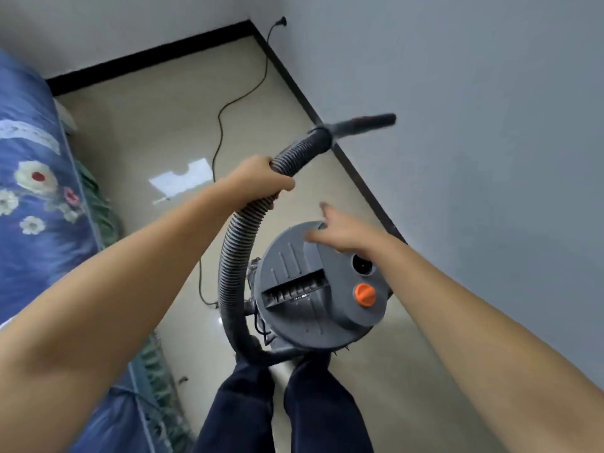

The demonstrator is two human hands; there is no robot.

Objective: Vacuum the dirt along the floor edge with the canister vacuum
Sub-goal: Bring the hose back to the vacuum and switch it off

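Left hand (261, 178) was closed around the grey ribbed flexible hose (233, 253), gripping it a little below the black cuff where the dark tapered nozzle (359, 123) joined on. Right hand (343, 232) was spread open with loose fingers over the far edge of the grey round canister vacuum lid (313, 282), holding nothing; motion blur made it impossible to tell whether the fingertips touched the lid. The nozzle was raised in the air, pointing right across the pale grey wall (457, 125), blurred and off the floor. From the left hand the hose curved down and round the left side of the canister to its lower front. The canister stood on the glossy beige tiled floor (157, 132), just in front of the person's dark-trousered legs (284, 410) and near the black skirting board (353, 168) that ran along the right-hand wall. On the lid sat an orange round knob (365, 295), a dark round port (362, 264) beside it, and a recessed slot handle (294, 287) across the middle. A thin black power cord (228, 109) trailed over the floor from the left of the canister up to a wall plug (280, 21) near the far corner, lying across the open floor between the vacuum and that corner. A bed with a blue flowered cover (36, 197) filled the left side, leaving a narrow strip of floor between it and the wall.
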